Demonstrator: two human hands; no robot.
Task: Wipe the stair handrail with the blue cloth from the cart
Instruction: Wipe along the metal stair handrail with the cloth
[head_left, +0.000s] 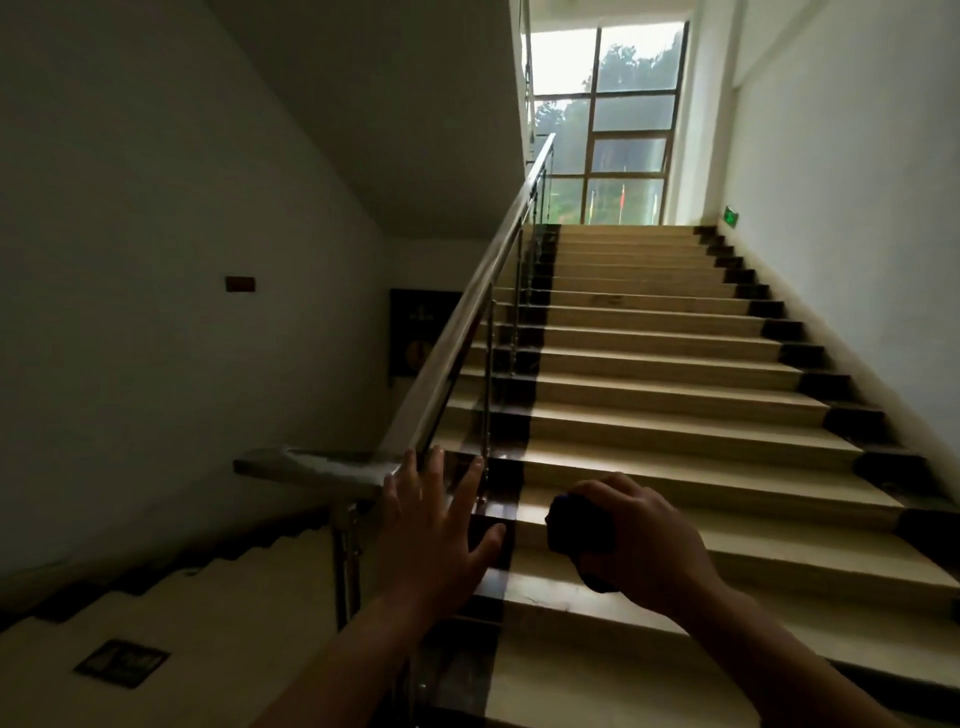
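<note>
My left hand reaches open-fingered to the lower end of the handrail; my right hand grips the bunched blue cloth above the stairs.

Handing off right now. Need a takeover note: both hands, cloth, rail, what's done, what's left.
Left hand: open, fingers spread, fingertips at the lower bend of the handrail; I can't tell whether they touch it.
Right hand: grips the bunched blue cloth, held over the lower steps to the right of the rail and apart from it.
Handrail: runs up the left side of the stairs toward the landing window.
Done: the cloth is in hand. The cart is not in view.
Left: bring the cloth onto the rail, probably at the lower bend, and wipe upward along it.
</note>
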